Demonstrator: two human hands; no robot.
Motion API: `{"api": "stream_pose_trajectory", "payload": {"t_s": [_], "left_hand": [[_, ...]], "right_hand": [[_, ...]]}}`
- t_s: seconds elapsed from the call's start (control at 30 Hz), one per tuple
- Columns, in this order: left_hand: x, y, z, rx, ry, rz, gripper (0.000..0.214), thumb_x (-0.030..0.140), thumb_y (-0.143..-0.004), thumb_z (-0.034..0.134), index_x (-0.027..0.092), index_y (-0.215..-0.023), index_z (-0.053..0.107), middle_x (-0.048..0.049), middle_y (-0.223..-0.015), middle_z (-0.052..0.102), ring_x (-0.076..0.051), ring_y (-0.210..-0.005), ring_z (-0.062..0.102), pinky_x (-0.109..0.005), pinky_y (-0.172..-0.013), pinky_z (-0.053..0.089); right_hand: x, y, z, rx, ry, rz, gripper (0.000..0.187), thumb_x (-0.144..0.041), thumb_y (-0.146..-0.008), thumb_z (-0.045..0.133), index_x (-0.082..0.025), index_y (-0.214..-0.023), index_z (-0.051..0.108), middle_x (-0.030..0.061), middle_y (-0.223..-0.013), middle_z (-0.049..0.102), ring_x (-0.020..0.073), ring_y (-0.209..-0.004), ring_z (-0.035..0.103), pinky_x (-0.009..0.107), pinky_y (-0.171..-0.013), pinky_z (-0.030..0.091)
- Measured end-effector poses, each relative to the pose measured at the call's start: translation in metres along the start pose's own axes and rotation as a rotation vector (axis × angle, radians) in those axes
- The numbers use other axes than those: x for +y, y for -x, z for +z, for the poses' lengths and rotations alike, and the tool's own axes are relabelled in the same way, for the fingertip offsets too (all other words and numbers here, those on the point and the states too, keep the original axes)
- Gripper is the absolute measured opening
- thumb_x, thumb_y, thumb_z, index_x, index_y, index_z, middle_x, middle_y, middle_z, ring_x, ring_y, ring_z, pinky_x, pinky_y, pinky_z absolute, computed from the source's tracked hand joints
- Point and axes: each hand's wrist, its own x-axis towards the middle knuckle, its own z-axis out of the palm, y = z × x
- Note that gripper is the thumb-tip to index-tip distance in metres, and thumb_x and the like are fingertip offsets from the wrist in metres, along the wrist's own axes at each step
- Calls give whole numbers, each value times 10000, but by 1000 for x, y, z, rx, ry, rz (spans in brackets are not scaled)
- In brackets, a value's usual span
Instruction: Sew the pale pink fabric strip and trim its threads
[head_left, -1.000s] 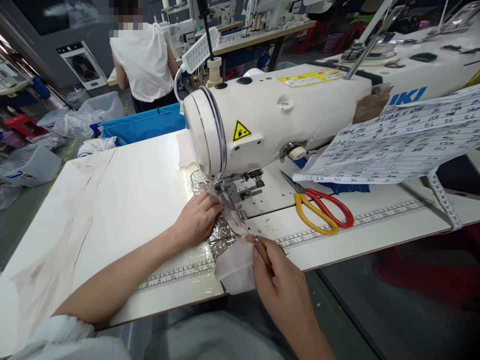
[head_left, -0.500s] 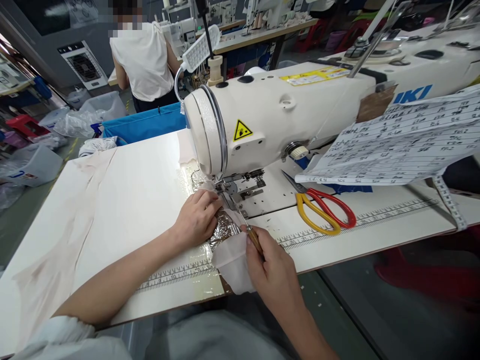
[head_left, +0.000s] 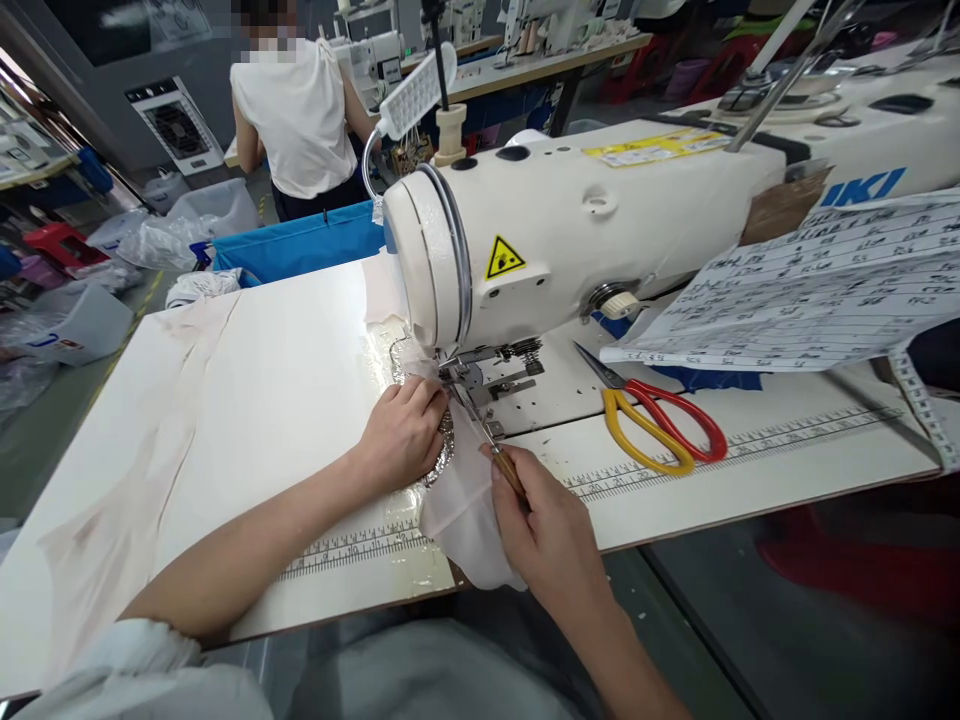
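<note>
Two-handed, steadies pale fabric (head_left: 466, 525) at near side of sewing machine (head_left: 562, 230) with left hand (head_left: 403, 430), unclear whether pinching; grips wooden-handled tool (head_left: 510, 472) in right hand (head_left: 553, 530). Could snag fabric or jab left hand through one forward slip.

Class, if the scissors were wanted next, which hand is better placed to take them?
Probably the right hand: it is nearer the scissors, though it holds a wooden-handled tool. The left hand is farther off, at the pale fabric.
</note>
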Motion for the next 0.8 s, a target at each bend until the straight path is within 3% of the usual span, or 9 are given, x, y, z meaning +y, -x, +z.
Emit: {"api": "stream_pose_trajectory", "payload": {"t_s": [0.3, 0.63, 0.7, 0.8], "left_hand": [[-3, -1, 3, 13, 58, -24, 355, 193, -894, 424, 81, -1205, 553, -164, -1178, 550, -281, -1050, 521, -426, -845, 475], [2, -22, -1, -59, -43, -69, 194, 140, -940, 430, 101, -901, 617, -142, -938, 605, -234, -837, 534, -346, -678, 517], [-1, -23, 0, -13, -5, -132, 197, 136, -947, 431, 116, -896, 619, -123, -934, 622, -219, -824, 549, -330, -662, 521], [-12, -21, 6, 122, 197, -241, 163, 198, -936, 497, 148, -865, 635, -83, -921, 647, -206, -850, 582, -319, -690, 529]], "right_hand": [[-15, -3, -2, -18, -105, -39, 247, -230, -957, 419, -198, -1135, 588, 88, -1032, 729, 213, -888, 705, 291, -738, 561], [-52, 13, -6, 1, -191, -304, 298, -114, -931, 392, -207, -1193, 501, 55, -886, 683, 171, -761, 685, 264, -680, 548], [-49, 18, -8, 13, -149, -301, 296, -114, -932, 390, -192, -1195, 502, 61, -899, 696, 170, -772, 695, 255, -685, 544], [-36, 19, -13, 34, -32, -183, 242, -164, -962, 395, -169, -1165, 527, 79, -943, 729, 185, -804, 718, 245, -647, 538]]}}
